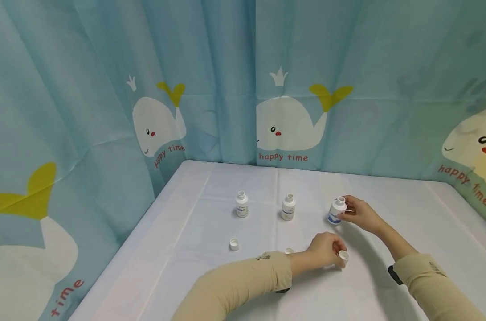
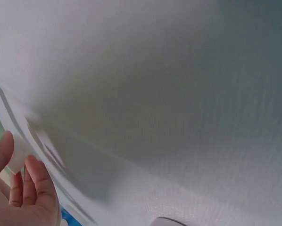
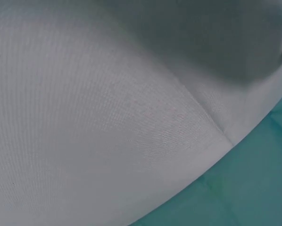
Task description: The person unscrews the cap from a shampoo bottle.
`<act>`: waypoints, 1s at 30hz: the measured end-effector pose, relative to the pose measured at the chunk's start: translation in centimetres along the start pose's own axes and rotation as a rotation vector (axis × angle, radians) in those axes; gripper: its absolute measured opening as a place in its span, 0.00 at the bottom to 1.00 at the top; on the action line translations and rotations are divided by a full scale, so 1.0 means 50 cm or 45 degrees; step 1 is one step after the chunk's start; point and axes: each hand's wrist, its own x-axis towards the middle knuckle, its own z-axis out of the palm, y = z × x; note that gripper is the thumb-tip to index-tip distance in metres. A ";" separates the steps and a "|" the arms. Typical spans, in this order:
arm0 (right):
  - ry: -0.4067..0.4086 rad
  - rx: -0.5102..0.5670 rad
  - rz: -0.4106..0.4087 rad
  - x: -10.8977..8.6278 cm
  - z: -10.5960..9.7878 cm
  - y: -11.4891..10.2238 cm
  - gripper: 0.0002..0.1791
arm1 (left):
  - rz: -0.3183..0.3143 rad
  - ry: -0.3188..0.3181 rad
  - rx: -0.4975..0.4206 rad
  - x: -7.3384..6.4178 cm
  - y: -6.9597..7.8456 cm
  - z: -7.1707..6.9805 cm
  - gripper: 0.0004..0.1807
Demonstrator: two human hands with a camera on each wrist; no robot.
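Observation:
In the head view my left hand (image 1: 326, 249) pinches a small white bottle cap (image 1: 344, 256), its hollow side facing up. The left wrist view has the same cap (image 2: 18, 157) between thumb and fingers. My right hand (image 1: 361, 213) grips a white bottle (image 1: 337, 209) with a blue label from its right side. That bottle has an uncovered mouth and stands upright or nearly so; whether its base touches the table, I cannot tell. The right wrist view catches only tablecloth and curtain, without the hand or bottle.
Two more uncapped white bottles stand upright, one at left (image 1: 242, 205) and one in the middle (image 1: 288, 207). A loose cap (image 1: 234, 244) lies before the left bottle; another cap (image 1: 289, 251) is partly hidden behind the left sleeve. A blue whale-print curtain (image 1: 226, 89) borders the white table (image 1: 210, 187).

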 end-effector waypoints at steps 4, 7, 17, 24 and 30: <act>-0.009 -0.018 0.030 0.000 0.001 0.002 0.25 | -0.006 -0.010 0.056 0.004 -0.003 0.000 0.12; -0.007 -0.043 0.031 -0.001 0.005 0.005 0.24 | -0.019 -0.007 0.057 0.005 -0.005 0.002 0.13; -0.022 -0.051 -0.029 0.002 0.019 0.006 0.23 | 0.007 -0.003 0.249 0.012 -0.004 0.007 0.13; -0.047 -0.069 -0.066 0.000 0.021 0.006 0.22 | 0.009 -0.032 0.439 0.018 0.000 0.016 0.13; -0.061 -0.060 -0.032 -0.002 0.014 0.001 0.21 | -0.020 -0.019 0.495 0.025 0.003 0.024 0.13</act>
